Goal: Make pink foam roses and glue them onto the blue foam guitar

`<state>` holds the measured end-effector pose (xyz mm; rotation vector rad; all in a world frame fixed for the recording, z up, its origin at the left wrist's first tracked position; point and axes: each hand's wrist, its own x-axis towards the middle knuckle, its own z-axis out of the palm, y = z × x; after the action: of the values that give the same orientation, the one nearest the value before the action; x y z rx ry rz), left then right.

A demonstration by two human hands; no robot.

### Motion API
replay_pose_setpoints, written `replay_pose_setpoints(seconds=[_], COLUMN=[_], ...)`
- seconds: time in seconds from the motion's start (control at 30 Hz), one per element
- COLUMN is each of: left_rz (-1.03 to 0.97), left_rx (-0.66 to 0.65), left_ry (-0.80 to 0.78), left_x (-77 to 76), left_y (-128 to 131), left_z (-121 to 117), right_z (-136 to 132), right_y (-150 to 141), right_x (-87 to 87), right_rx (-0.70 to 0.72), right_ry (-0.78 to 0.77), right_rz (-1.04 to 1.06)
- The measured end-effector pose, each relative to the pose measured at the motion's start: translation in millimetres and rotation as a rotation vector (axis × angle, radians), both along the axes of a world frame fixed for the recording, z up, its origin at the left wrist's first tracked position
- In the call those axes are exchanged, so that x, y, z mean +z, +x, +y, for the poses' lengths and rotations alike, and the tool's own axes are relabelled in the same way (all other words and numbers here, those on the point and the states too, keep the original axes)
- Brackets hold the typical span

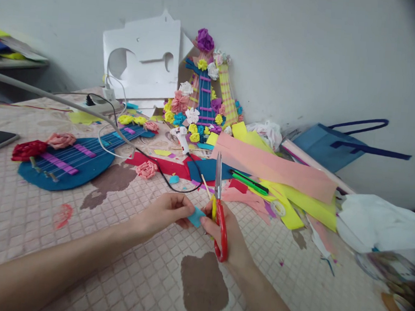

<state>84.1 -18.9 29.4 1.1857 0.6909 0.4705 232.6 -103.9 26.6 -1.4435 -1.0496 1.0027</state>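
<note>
A small piece of light blue paper [196,217] is pinched between both hands above the table. My left hand [170,210] is closed on its left side, with the thumb on top. My right hand [229,228] grips its right side between thumb and finger. Scissors [221,227] with red and yellow handles also hang in my right hand, their metal blades together and pointing away from me. To the left lies a blue paper guitar [73,165] with purple strips, white strings and paper roses.
A white glue gun [180,138] stands behind my hands, its black cable looping across the table. Coloured paper strips [277,170], a green cutter [250,182] and a tape roll [278,208] lie to the right. Flower-covered paper guitars [206,98] lean against the wall beside white foam board [141,84].
</note>
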Motion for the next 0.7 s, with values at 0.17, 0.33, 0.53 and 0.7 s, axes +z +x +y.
replay_pose_setpoints(seconds=[0.17,0.33,0.53,0.7], left_rz=[0.022,0.036,0.06,0.023], left_rx=[-0.037,-0.051,-0.063,-0.034], left_ry=[-0.043,0.137,0.221,-0.018], left_x=[2.4,3.9,-4.8,-4.2], left_y=[0.1,-0.9,0.6,1.2], left_z=[-0.5,-1.3,-1.5,-1.5], right_z=[1.2,3.5,3.5,2.5], right_y=[-0.1,-3.9,-5.6,-5.1], right_x=[2.3,0.8,0.5,3.2], right_rx=[-0.018,-0.02,-0.014,-0.029], right_ry=[-0.032,-0.033,-0.05,-0.038], right_rz=[0.013,0.017,-0.005,0.001])
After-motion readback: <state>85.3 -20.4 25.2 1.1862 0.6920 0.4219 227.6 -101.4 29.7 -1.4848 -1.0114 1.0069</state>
